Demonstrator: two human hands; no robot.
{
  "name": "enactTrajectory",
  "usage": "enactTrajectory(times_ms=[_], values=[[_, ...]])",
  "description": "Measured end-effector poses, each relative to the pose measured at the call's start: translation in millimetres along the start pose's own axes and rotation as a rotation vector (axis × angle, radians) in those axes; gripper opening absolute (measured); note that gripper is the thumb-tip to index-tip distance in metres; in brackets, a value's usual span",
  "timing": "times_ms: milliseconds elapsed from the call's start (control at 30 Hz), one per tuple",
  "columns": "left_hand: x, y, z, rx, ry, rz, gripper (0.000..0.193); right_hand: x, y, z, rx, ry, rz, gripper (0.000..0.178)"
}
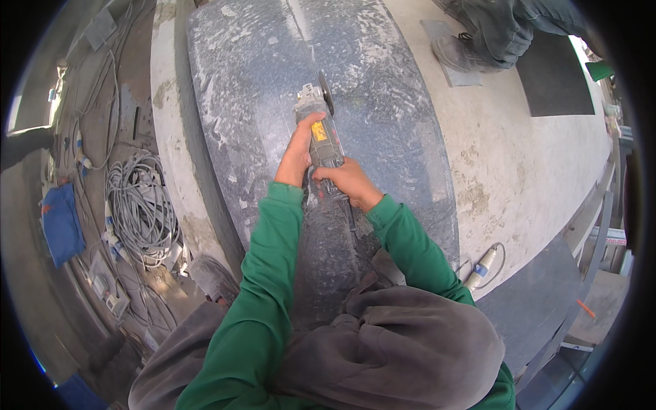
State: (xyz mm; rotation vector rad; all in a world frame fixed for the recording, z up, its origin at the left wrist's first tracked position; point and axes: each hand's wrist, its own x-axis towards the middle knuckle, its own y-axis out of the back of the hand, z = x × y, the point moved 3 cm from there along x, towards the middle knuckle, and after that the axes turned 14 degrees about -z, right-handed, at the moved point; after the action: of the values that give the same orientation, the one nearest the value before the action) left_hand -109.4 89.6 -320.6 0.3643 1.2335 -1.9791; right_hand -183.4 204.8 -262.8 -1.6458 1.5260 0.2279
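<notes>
Both my hands hold a grey angle grinder [329, 143] over a dark stone slab [396, 123] streaked with pale dust. My left hand [298, 154] is closed around the front of its body, just behind the metal head. Farther back, my right hand [350, 180] wraps the rear of the body, where the cable leaves. A dark cutting disc [325, 93] stands on edge at the grinder's far end, close to a pale line running along the slab. Whether the disc touches the stone, I cannot tell.
A coiled grey cable [140, 205] and a blue cloth [63, 224] lie on the left, beyond a concrete ledge [171, 102]. Another person's shoe [459, 55] rests on the pale surface at the upper right, near a dark square tile [555, 75]. A cable connector [482, 268] lies to my right.
</notes>
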Motion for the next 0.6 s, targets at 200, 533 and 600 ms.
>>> enactTrajectory(times_ms=[200, 533, 600], values=[[-5.0, 1.7, -8.8, 0.013, 0.007, 0.013, 0.051, -3.5, -2.3, 7.9, -0.050, 0.071, 0.031, 0.026], [-18.0, -2.9, -23.4, 0.011, 0.013, 0.007, 0.053, -19.0, -4.1, 21.1, -0.016, 0.083, 0.020, 0.027], [-18.8, -3.7, -24.4, 0.005, 0.005, 0.013, 0.053, -19.5, -4.2, 23.1, -0.010, 0.082, 0.024, 0.027]])
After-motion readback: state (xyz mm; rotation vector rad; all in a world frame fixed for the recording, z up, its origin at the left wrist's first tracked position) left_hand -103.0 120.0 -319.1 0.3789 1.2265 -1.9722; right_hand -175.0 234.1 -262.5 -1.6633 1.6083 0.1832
